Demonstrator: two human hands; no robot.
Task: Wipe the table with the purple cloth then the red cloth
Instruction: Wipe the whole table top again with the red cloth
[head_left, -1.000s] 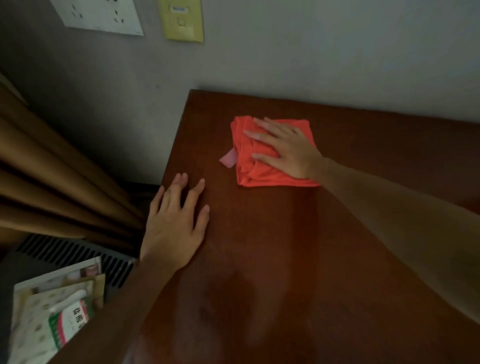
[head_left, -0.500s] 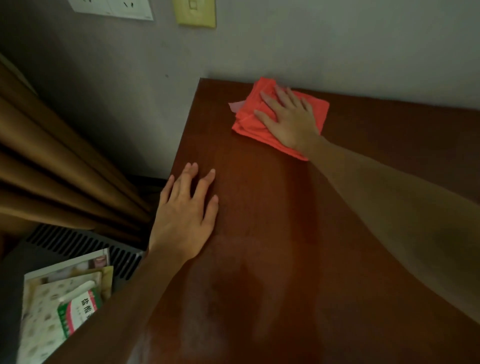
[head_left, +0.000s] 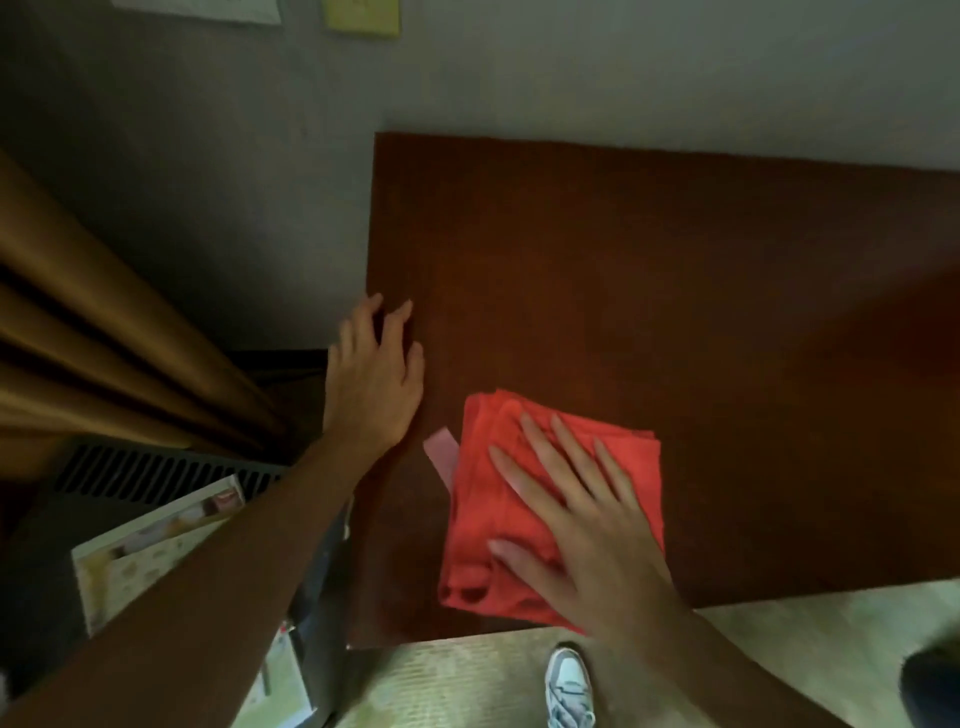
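Now the folded red cloth (pink tag showing) lies under the flat right hand.

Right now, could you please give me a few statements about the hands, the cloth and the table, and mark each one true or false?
1. The right hand lies flat on the red cloth. True.
2. The left hand is pressing a purple cloth. False: it rests at the left edge of the table, with no cloth under it, and no purple cloth is in view.
3. The red cloth lies at the back of the table by the wall. False: it lies near the front left corner.
4. A pale pink tag sticks out from the cloth's left side. True.
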